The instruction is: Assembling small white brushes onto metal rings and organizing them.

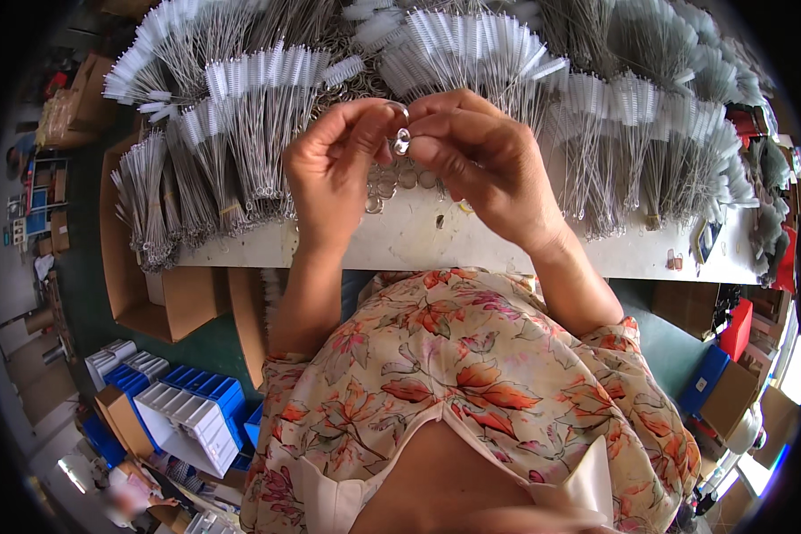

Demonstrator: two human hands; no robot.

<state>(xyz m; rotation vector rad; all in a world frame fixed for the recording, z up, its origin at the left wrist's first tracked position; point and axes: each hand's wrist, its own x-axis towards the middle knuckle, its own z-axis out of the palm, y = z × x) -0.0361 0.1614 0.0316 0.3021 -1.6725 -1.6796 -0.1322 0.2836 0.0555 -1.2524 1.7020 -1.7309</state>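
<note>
Above the white table (pixel 472 240), my left hand (pixel 334 165) and my right hand (pixel 498 169) meet, with a small shiny metal ring (pixel 402 142) pinched between their fingertips. Thumb and forefinger of each hand are closed on it, and the fingers cover part of the ring. Beneath and behind my hands, several loose metal rings (pixel 383 189) lie in a pile. Bundles of wire-handled brushes with white bristles (pixel 258 116) stand close to my left hand. More such brushes (pixel 472 53) lie just beyond my right hand.
More brush bundles (pixel 632 151) fill the table's right side. A cardboard box (pixel 182 303) stands on the floor at the left. Below it are grey and blue plastic bins (pixel 191 423). At the right are a red bin (pixel 736 329) and a blue bin (pixel 705 378).
</note>
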